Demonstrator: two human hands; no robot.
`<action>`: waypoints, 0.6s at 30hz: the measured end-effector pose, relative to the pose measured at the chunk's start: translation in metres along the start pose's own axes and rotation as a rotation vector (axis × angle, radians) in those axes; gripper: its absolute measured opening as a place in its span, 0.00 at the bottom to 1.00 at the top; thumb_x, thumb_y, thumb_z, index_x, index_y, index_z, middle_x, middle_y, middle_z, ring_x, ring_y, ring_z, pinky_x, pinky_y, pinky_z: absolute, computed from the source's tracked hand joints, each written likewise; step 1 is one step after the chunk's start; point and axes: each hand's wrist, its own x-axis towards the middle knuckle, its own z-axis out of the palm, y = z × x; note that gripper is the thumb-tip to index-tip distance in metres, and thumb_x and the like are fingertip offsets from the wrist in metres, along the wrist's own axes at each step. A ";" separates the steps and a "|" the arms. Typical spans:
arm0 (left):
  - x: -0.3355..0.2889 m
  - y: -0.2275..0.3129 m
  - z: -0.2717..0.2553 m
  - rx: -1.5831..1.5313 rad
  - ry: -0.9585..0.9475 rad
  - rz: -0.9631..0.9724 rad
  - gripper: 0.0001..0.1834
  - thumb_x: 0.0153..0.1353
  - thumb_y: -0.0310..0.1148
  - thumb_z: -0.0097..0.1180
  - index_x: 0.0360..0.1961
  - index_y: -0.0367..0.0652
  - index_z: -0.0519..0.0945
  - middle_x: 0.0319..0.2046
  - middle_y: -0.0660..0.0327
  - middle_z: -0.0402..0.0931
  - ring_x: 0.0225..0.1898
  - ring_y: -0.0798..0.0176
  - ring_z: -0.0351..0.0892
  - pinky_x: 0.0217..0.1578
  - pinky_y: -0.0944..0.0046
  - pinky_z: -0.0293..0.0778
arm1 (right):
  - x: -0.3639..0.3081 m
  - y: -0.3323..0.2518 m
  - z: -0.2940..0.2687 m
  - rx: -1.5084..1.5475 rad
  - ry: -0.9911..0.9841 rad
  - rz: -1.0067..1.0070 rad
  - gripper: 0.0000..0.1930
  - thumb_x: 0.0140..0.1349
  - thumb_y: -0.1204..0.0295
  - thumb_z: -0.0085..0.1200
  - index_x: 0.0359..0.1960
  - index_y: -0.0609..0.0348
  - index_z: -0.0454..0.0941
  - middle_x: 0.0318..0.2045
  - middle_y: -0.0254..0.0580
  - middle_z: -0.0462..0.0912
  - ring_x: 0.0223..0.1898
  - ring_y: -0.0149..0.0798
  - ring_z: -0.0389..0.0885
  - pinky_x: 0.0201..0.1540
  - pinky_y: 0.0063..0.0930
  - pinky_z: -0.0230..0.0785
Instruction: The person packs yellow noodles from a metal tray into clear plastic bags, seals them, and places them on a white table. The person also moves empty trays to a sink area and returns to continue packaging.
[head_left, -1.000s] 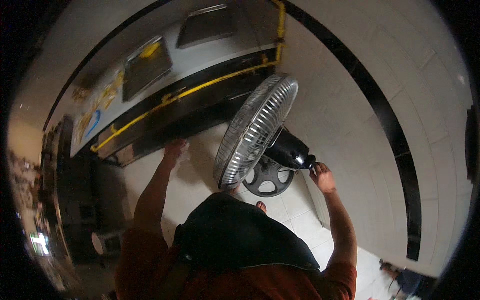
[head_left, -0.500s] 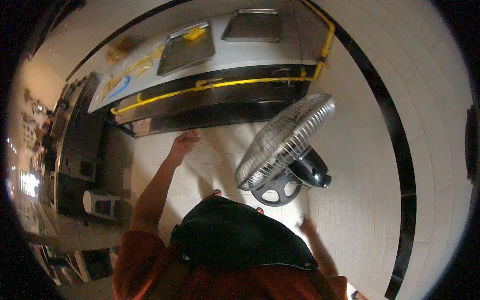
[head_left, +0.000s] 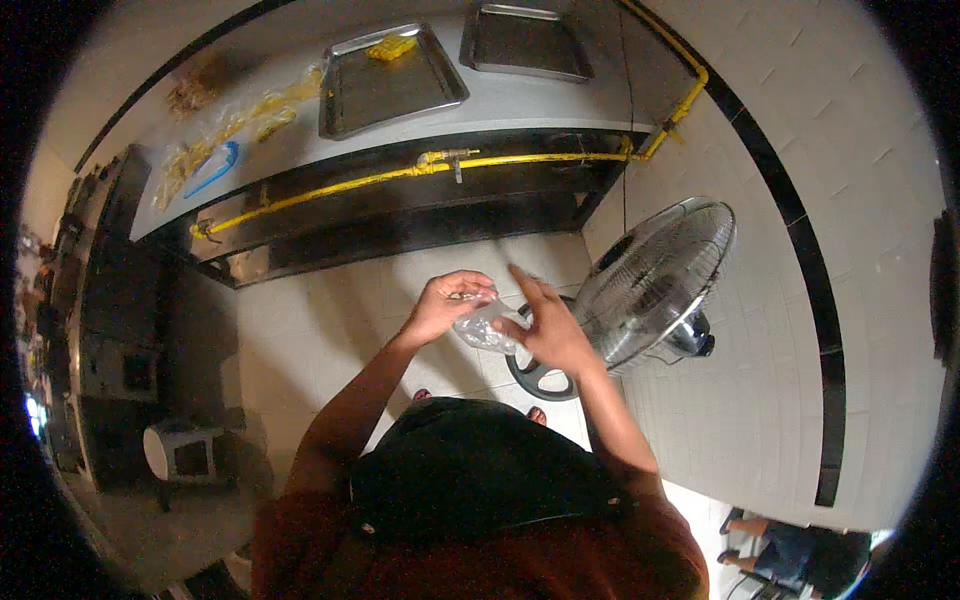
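Observation:
A clear, crumpled plastic bag [head_left: 486,330] hangs in front of me, above the floor. My left hand [head_left: 445,305] pinches its upper edge, with the fingers curled over the thumb. Just to the right of it, my right hand [head_left: 553,332] has its fingers stretched out and apart. Its thumb overlaps the bag's right side; whether it touches the film I cannot tell. The right fingertips are slightly smeared by motion.
A standing fan [head_left: 655,285] is close beyond my right hand. Ahead, a counter [head_left: 290,150] with a yellow pipe [head_left: 340,187] carries two metal trays, one with yellow pieces [head_left: 391,47], and bagged yellow food [head_left: 270,108]. A white stool [head_left: 180,450] stands left; another person [head_left: 790,555] is behind right.
My left hand has moved right with the plastic bag. My right hand has come up from low beside the wall to the bag. The view has shifted, and a person now shows lower right.

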 end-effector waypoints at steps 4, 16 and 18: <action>0.015 -0.007 -0.052 0.095 -0.005 0.124 0.18 0.53 0.32 0.64 0.44 0.41 0.77 0.40 0.66 0.78 0.38 0.70 0.76 0.40 0.71 0.71 | 0.057 0.055 0.047 0.573 -0.363 0.444 0.16 0.52 0.66 0.63 0.40 0.63 0.78 0.33 0.39 0.82 0.37 0.33 0.78 0.39 0.27 0.69; 0.080 -0.032 -0.101 -0.496 0.019 -0.167 0.15 0.53 0.41 0.64 0.27 0.40 0.75 0.23 0.66 0.73 0.25 0.70 0.75 0.30 0.68 0.74 | 0.123 0.061 0.126 1.765 0.108 0.697 0.25 0.52 0.49 0.59 0.42 0.56 0.74 0.39 0.38 0.79 0.37 0.35 0.77 0.41 0.28 0.73; 0.096 -0.066 -0.135 -0.428 0.177 -0.210 0.15 0.54 0.40 0.63 0.27 0.40 0.74 0.23 0.68 0.73 0.26 0.71 0.75 0.29 0.69 0.74 | 0.144 0.073 0.120 1.766 0.388 0.709 0.19 0.55 0.49 0.56 0.31 0.53 0.74 0.29 0.33 0.79 0.29 0.32 0.77 0.35 0.28 0.74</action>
